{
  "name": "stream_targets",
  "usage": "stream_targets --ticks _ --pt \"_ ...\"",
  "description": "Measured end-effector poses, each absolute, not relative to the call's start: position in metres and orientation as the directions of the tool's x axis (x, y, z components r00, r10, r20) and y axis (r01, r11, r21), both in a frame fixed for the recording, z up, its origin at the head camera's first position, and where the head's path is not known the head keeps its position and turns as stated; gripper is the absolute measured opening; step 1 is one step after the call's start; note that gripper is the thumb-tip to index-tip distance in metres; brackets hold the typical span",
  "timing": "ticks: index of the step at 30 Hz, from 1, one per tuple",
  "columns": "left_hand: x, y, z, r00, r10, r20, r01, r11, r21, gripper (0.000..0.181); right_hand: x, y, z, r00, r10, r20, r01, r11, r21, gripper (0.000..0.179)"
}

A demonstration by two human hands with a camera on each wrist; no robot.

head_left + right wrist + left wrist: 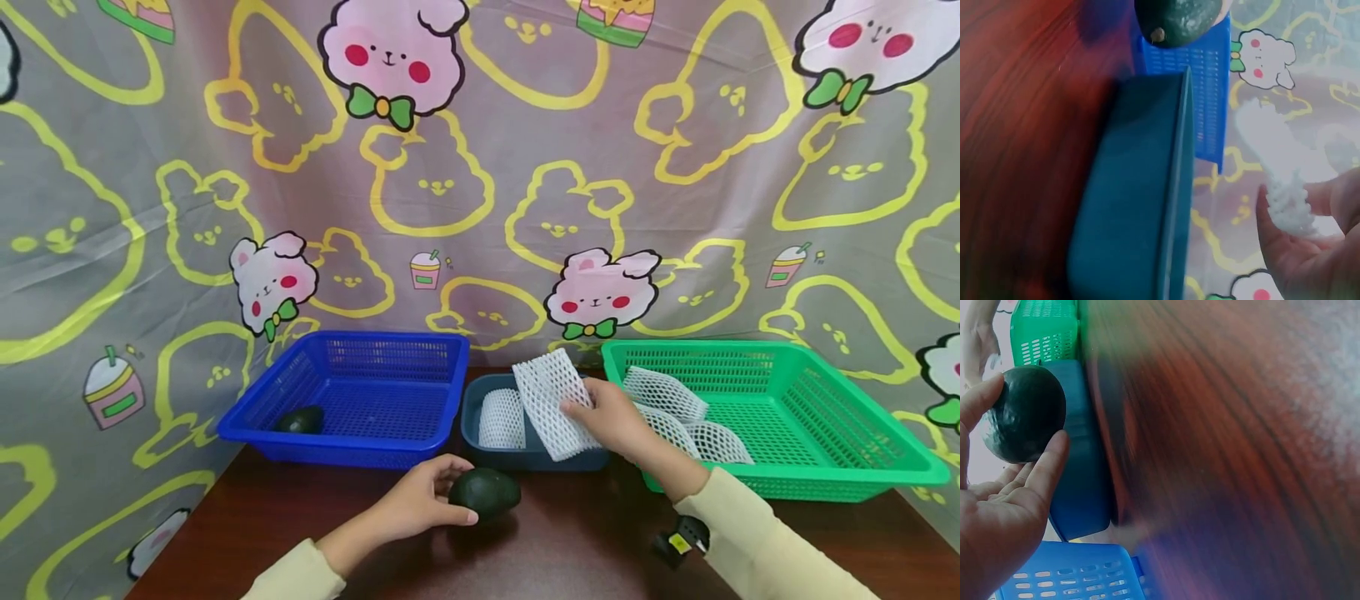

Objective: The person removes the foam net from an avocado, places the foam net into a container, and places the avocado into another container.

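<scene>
My left hand (420, 502) grips a dark green avocado (486, 493) by its left end, just above the table in front of the small bin. In the left wrist view the thumb and fingers curl about the avocado (1027, 414). A white foam net sleeve (553, 404) is pinched in my right hand (613, 417), above the right part of the dark teal bin (517, 459). The right wrist view shows thumb and fingertips closing on the end of that sleeve (1285, 178). Another foam net sleeve (502, 419) lies inside the teal bin, at its left.
A blue basket (352, 454) at the left holds one avocado (301, 420). At the right, a green basket (795, 483) holds several foam-netted pieces (666, 393). Behind everything hangs a patterned cloth (480, 200). The brown table (570, 550) reaches toward me.
</scene>
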State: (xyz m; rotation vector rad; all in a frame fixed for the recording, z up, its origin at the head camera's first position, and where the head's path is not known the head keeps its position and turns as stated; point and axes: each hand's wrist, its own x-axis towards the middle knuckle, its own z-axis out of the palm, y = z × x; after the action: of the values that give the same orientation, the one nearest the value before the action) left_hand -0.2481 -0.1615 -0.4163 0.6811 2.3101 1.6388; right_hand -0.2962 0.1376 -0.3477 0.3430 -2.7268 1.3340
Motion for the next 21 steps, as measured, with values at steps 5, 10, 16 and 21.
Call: stream_targets --ticks 5,10,16,21 --pt "-0.248 -0.161 -0.415 -0.865 0.496 0.08 0.241 0.269 0.933 0.054 -0.309 0.123 -0.358 -0.99 -0.004 0.139 -0.117 0.57 -0.813 0.033" --pt "-0.248 -0.161 -0.415 -0.865 0.494 0.082 0.24 0.264 0.934 0.053 -0.321 0.113 -0.366 -0.992 0.065 0.108 -0.051 0.571 -0.819 0.032" --pt "-0.245 -0.162 -0.413 -0.867 0.493 0.078 0.235 0.265 0.935 0.053 -0.333 0.104 -0.377 -0.998 0.053 0.017 0.012 0.51 -0.86 0.028" --pt "-0.246 -0.162 -0.414 -0.866 0.493 0.081 0.237 0.264 0.935 0.054 -0.34 0.098 -0.383 -0.997 0.069 -0.044 0.073 0.522 -0.85 0.028"
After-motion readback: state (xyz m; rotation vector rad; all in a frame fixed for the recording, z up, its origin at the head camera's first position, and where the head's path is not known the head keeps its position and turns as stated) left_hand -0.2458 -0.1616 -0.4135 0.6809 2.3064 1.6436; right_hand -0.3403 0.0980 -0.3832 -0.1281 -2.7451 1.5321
